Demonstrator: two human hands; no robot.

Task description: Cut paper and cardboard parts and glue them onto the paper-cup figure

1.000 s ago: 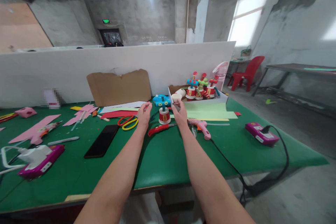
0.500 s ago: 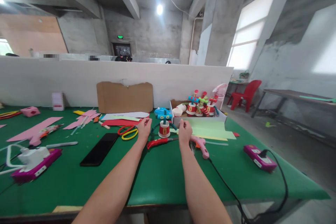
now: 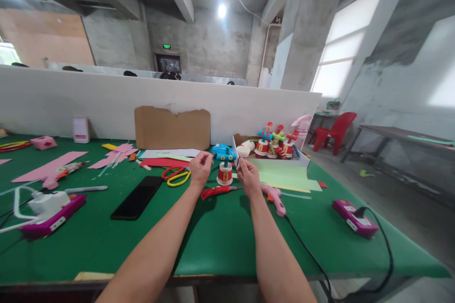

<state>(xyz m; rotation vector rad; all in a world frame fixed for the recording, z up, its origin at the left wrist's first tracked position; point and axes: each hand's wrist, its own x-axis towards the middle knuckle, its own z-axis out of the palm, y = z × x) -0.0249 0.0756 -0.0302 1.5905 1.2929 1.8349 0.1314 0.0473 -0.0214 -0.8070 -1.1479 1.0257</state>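
On green table [image 3: 213,241]: red-cup figure [image 3: 225,173] upright between left hand [image 3: 201,171] and right hand [image 3: 249,177]. Fingers curled in; whether pinching its coiled arms [image 3: 214,169], cannot tell. Best guess: touch lightly, evenly, keeping figure level.

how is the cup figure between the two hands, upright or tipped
Upright: the cup figure rests with its white rim down on the green tabletop, its blue head on top.

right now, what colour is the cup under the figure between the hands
The cup is mostly red with white edges; head view.
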